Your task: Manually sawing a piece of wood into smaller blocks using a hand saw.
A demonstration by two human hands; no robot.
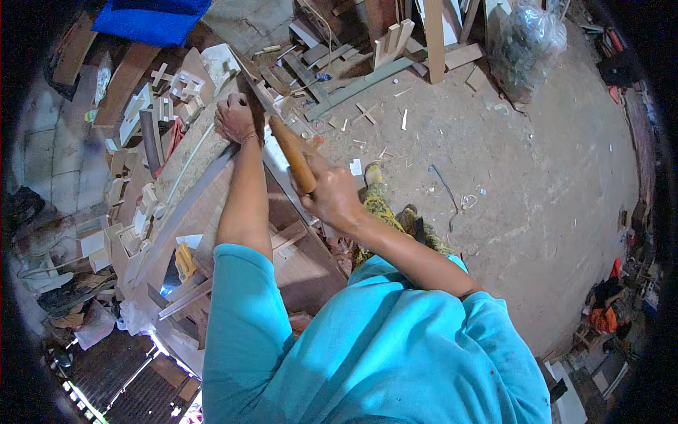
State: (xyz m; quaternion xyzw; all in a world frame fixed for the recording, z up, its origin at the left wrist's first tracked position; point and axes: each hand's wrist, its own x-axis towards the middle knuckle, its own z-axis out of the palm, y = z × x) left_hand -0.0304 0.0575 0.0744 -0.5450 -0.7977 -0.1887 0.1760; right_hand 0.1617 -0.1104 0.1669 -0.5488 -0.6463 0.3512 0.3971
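Observation:
My right hand (332,191) is wrapped round the tan wooden handle (293,157) of a long tool. Its dark, flat blade (251,83) slants away to the upper left, past the fingers of my other hand. Whether it is a saw or a knife, I cannot tell. My left hand (235,119) is closed at the far end of a cluttered workbench (191,152), right beside the blade. A dark brown surface shows between that hand and the blade; what the fingers grip is hidden.
Small pale wooden pieces (187,86) crowd the bench's left side, with a yellow tool (185,263) nearer me. Boards and offcuts (360,88) lie beyond on the concrete floor (537,205). A stuffed clear plastic bag (526,53) stands at the far right.

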